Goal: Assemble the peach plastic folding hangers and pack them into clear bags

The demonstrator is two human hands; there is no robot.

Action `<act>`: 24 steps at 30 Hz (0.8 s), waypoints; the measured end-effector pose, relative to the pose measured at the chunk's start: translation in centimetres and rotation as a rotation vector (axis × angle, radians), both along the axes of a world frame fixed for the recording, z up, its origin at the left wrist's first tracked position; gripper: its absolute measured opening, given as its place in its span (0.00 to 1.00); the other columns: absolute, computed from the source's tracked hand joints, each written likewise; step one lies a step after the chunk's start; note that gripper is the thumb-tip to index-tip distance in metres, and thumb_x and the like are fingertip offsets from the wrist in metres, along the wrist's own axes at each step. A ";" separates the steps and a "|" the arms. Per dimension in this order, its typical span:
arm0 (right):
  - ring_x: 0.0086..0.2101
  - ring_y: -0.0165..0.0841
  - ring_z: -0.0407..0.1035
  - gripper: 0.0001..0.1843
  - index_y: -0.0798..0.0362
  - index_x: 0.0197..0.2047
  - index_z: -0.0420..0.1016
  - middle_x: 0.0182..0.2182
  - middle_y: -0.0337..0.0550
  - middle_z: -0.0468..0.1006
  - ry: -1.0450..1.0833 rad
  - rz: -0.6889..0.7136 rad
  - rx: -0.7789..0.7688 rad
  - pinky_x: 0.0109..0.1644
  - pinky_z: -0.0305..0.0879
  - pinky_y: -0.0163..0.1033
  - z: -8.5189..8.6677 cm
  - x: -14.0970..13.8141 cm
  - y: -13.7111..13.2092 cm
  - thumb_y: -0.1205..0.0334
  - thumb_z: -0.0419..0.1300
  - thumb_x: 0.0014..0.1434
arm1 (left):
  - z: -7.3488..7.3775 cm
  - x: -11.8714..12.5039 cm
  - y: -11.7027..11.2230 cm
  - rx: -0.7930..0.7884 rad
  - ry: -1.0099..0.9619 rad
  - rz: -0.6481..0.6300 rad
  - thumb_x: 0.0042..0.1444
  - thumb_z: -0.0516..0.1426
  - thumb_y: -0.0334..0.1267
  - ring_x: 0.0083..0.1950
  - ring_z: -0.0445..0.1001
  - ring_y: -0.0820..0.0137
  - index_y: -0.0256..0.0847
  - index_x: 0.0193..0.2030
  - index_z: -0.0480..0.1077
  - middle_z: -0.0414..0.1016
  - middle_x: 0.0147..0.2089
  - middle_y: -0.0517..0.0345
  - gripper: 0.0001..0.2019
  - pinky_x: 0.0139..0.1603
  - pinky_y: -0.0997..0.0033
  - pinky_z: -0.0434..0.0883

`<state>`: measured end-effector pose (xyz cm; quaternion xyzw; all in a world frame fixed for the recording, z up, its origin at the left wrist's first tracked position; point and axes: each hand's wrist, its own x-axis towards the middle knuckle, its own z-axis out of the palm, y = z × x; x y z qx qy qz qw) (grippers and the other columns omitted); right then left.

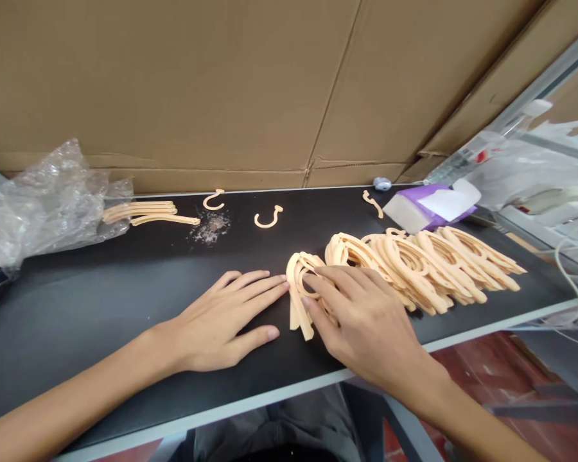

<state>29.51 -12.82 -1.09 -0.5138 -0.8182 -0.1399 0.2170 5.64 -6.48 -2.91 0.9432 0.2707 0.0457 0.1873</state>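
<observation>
My left hand (221, 321) lies flat on the black tabletop (101, 308), fingers stretched out, fingertips touching the left edge of a small stack of peach plastic hook pieces (298, 282). My right hand (361, 314) rests on top of that stack, fingers extended and pressing down on it. To the right of the stack, a long overlapping row of the same peach curved pieces (428, 263) is fanned out along the table.
Crumpled clear plastic bag (43, 205) at far left, with loose peach strips (144, 213) beside it. Two single hooks (268, 218) and grey dust lie near the cardboard wall (221, 90). A purple-and-white box (428, 205) sits at back right; clear bags and cables lie beyond the table's right end.
</observation>
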 end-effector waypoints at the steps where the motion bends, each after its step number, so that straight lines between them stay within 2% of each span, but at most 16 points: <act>1: 0.48 0.44 0.76 0.13 0.56 0.50 0.78 0.48 0.50 0.82 0.013 0.012 0.015 0.52 0.67 0.50 0.0 0.4 0.1 0.65 0.55 0.69 | 0.1 0.3 0.0 -0.009 0.004 0.008 0.72 0.46 0.55 0.77 0.55 0.55 0.49 0.77 0.48 0.55 0.78 0.56 0.31 0.73 0.47 0.55; 4: 0.53 0.47 0.73 0.14 0.58 0.54 0.77 0.51 0.53 0.81 0.035 -0.014 0.085 0.56 0.68 0.52 -0.5 1.8 0.2 0.66 0.56 0.68 | 0.5 1.3 -0.2 -0.013 -0.007 0.022 0.72 0.44 0.56 0.77 0.55 0.56 0.44 0.76 0.49 0.55 0.78 0.52 0.32 0.73 0.48 0.55; 7: 0.57 0.51 0.71 0.17 0.58 0.56 0.76 0.54 0.56 0.79 0.043 -0.119 0.133 0.60 0.67 0.58 -1.2 3.4 -0.1 0.61 0.59 0.67 | 0.6 2.5 -0.3 0.018 -0.044 0.023 0.71 0.46 0.57 0.76 0.57 0.55 0.42 0.75 0.52 0.56 0.77 0.47 0.32 0.72 0.48 0.56; 10: 0.59 0.52 0.69 0.19 0.57 0.57 0.76 0.56 0.56 0.78 0.055 -0.164 0.033 0.61 0.67 0.61 -1.7 4.7 -0.5 0.56 0.58 0.68 | 0.3 3.0 -0.2 0.046 -0.076 0.034 0.69 0.49 0.59 0.74 0.59 0.52 0.42 0.74 0.55 0.58 0.76 0.44 0.33 0.71 0.47 0.59; 13: 0.60 0.51 0.68 0.19 0.56 0.58 0.76 0.56 0.55 0.78 0.073 -0.135 -0.064 0.62 0.67 0.60 -1.9 5.2 -0.5 0.57 0.55 0.69 | -0.3 3.1 -0.2 0.054 -0.097 0.059 0.68 0.50 0.59 0.74 0.59 0.51 0.41 0.73 0.55 0.57 0.76 0.42 0.34 0.70 0.45 0.61; 19: 0.58 0.48 0.70 0.18 0.55 0.57 0.77 0.56 0.53 0.79 0.094 -0.117 -0.073 0.63 0.67 0.59 -1.7 6.1 1.0 0.61 0.52 0.70 | -0.8 3.1 -0.5 0.065 -0.125 0.050 0.69 0.51 0.58 0.73 0.60 0.51 0.41 0.73 0.56 0.59 0.75 0.41 0.33 0.70 0.44 0.61; 24: 0.54 0.48 0.73 0.17 0.55 0.53 0.78 0.54 0.54 0.80 0.113 -0.109 -0.104 0.60 0.69 0.58 -1.5 6.5 2.3 0.59 0.53 0.69 | -0.7 3.0 -0.6 0.053 -0.180 0.046 0.69 0.51 0.56 0.72 0.62 0.52 0.41 0.71 0.60 0.62 0.73 0.41 0.30 0.69 0.45 0.63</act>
